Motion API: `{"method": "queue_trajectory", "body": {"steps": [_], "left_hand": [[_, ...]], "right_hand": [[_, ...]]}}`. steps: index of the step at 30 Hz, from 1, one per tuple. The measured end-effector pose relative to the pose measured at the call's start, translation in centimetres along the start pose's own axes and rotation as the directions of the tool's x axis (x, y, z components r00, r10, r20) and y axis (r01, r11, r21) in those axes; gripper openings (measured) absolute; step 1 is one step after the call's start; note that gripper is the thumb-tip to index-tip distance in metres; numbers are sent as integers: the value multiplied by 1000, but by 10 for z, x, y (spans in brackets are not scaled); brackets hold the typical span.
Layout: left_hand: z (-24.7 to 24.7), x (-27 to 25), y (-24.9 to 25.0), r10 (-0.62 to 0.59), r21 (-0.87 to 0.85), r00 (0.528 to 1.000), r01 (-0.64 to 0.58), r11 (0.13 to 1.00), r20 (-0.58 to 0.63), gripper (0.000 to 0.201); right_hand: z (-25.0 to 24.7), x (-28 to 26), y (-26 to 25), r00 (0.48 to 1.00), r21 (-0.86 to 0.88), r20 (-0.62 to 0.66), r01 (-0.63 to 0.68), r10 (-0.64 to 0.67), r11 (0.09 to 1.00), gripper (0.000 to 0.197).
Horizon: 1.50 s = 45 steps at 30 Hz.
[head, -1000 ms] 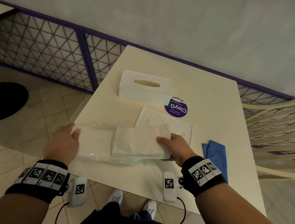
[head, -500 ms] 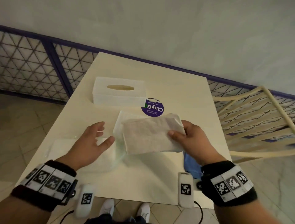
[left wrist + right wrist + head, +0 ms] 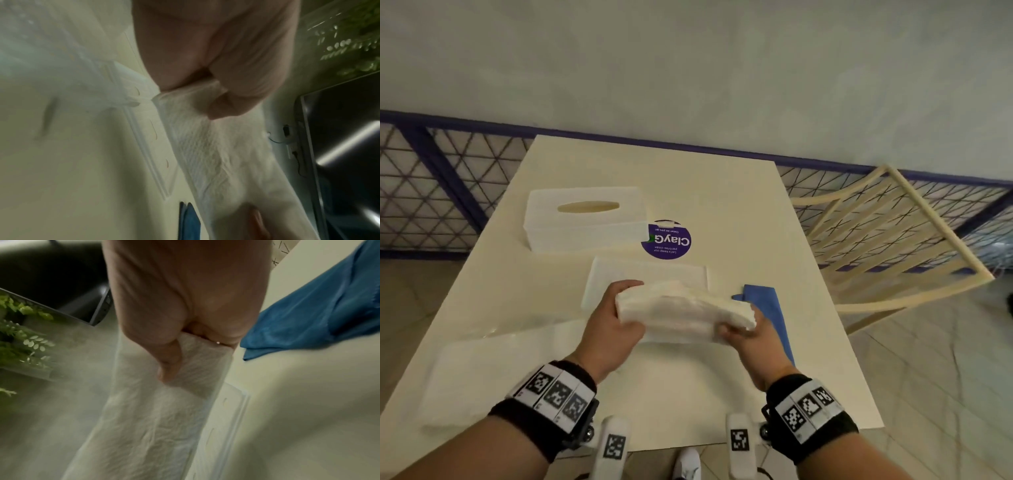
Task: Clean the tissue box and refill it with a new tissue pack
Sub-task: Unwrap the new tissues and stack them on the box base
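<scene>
A white stack of tissues (image 3: 685, 310) hangs above the table, held at both ends. My left hand (image 3: 616, 318) grips its left end (image 3: 185, 104), thumb over the top. My right hand (image 3: 743, 337) grips its right end (image 3: 197, 363). The white tissue box (image 3: 585, 219) with its oval slot stands at the table's far left. Its flat white base panel (image 3: 647, 274) lies just beyond the stack. The empty clear plastic wrapper (image 3: 493, 370) lies on the table at the near left.
A blue cloth (image 3: 767, 308) lies on the table to the right of my right hand. A purple round sticker (image 3: 666, 240) marks the table beside the box. A cream slatted chair (image 3: 887, 240) stands to the right. A lattice railing (image 3: 431, 192) runs behind.
The right hand drew the tissue stack out of the wrapper and lifted it rightward. The left hand let go of the wrapper and took hold of the stack's left end.
</scene>
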<state>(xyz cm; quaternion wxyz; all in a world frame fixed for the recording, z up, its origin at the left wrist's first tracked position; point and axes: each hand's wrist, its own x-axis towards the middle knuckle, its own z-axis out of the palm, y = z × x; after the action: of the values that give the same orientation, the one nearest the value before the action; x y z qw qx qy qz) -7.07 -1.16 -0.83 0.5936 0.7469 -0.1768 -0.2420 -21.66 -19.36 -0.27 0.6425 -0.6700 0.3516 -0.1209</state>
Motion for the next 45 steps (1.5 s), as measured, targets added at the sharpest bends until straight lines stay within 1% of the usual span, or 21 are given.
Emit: {"method": "queue_trajectory", "body": {"steps": [2,6,8,11,14,16,17,19,21,23,27,31,32,34,36,37,39,40,42,43,45], "left_hand": [[-3,-2,-8,20,-12,1000,-20,1000,-12,52],[0,-6,-33,-48,-17,998,48,999,48,51],[2,-7,-39,-99,2,994,99,995,45,51],[4,-7,-46,-152,53,988,150,987,37,47],[9,-5,-50,-165,169,986,158,973,24,35],[11,-1,-40,-173,249,985,164,954,13,30],[10,3,-33,-154,278,988,148,949,0,31],[3,16,-15,-105,319,992,121,940,-67,43],[-9,36,-2,-92,319,983,139,937,-156,58],[-23,59,3,-115,313,974,173,934,-195,66],[-42,93,-8,-206,328,960,259,908,-187,73],[-45,109,-17,-232,365,958,280,888,-170,73],[-46,111,-19,-244,390,956,288,874,-160,76],[-48,113,-24,-267,485,954,300,821,-137,83],[-50,112,-27,-274,604,955,288,743,-117,80],[-51,111,-27,-281,650,954,277,707,-101,74],[-50,111,-28,-302,722,952,245,647,-53,63],[-49,112,-30,-314,748,949,231,622,-32,59],[-44,115,-32,-329,772,944,214,598,-7,53],[-42,116,-33,-327,775,945,203,598,4,51],[-35,119,-35,-314,782,949,173,598,31,50]], "right_hand": [[-2,-2,8,999,-76,27,23,-21,997,27],[-1,-4,33,998,-123,55,-25,32,992,43],[-1,-2,44,999,-142,41,-20,26,990,49],[-3,1,53,999,-174,26,-18,23,985,41],[-2,5,53,1000,-289,24,1,6,957,29],[-1,13,50,1000,-264,-13,-21,18,964,28],[0,19,46,999,-212,-33,-36,30,977,28],[5,33,32,997,-129,-66,-41,33,991,39],[14,51,13,997,-73,-74,-34,29,997,47],[26,68,-3,997,-46,-61,-46,44,998,51],[47,97,-14,994,-139,-81,-81,70,987,54],[58,117,-10,989,-214,-74,-144,131,966,58],[60,120,-9,983,-241,-76,-179,166,954,60],[60,123,-4,976,-401,-113,-218,188,890,66],[60,121,0,985,-552,-154,-150,76,820,64],[61,119,1,991,-576,-137,-86,8,813,59],[67,115,2,999,-596,-17,30,-50,803,47],[70,113,2,997,-645,72,73,-34,761,44],[72,114,5,978,-786,207,145,35,601,44],[70,116,6,972,-827,226,160,58,538,46],[64,121,5,977,-853,200,137,75,503,47]]}}
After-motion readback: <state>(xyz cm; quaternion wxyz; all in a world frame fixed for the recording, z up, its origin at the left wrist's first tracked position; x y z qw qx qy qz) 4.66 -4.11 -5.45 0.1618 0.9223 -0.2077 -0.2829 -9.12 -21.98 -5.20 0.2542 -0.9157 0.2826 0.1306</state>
